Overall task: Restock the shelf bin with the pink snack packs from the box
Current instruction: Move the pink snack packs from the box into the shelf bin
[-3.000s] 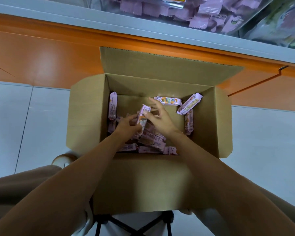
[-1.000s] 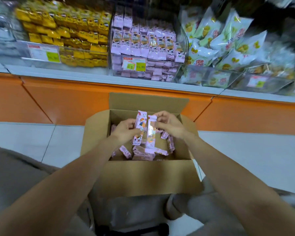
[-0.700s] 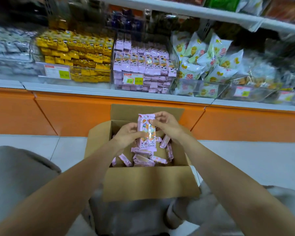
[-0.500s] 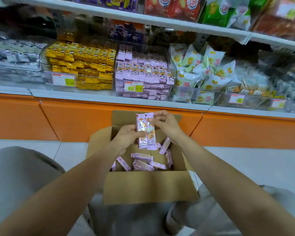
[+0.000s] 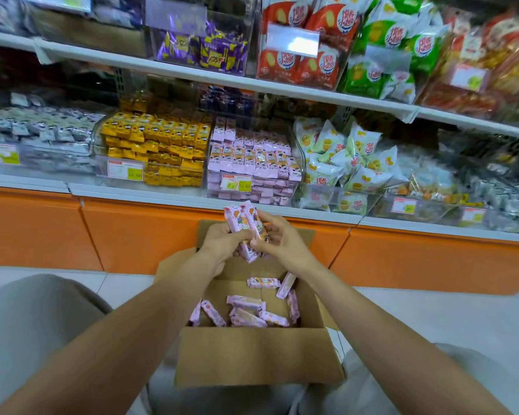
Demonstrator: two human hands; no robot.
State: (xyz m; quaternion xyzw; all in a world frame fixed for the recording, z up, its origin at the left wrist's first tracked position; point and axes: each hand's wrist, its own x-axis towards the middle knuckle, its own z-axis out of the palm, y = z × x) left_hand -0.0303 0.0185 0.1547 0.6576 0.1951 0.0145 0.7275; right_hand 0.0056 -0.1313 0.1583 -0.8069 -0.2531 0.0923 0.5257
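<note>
Both hands hold a small bunch of pink snack packs (image 5: 242,223) upright above the open cardboard box (image 5: 258,360). My left hand (image 5: 222,244) grips the packs from the left, and my right hand (image 5: 279,241) pinches them from the right. Several more pink packs (image 5: 249,313) lie loose on the box's bottom. Straight ahead on the lower shelf stands the clear bin (image 5: 252,163) stacked with rows of the same pink packs, a price tag (image 5: 235,183) on its front. The held packs are just below the bin's front edge.
A bin of yellow packs (image 5: 156,145) stands left of the pink bin, white-green bags (image 5: 345,157) to its right. An orange shelf base (image 5: 132,232) runs behind the box. An upper shelf holds purple, red and green bags. My knees flank the box on a pale tiled floor.
My hands gathered packs inside the box, then lifted them up and forward toward the shelf. My view tilted up from the box to the shelves.
</note>
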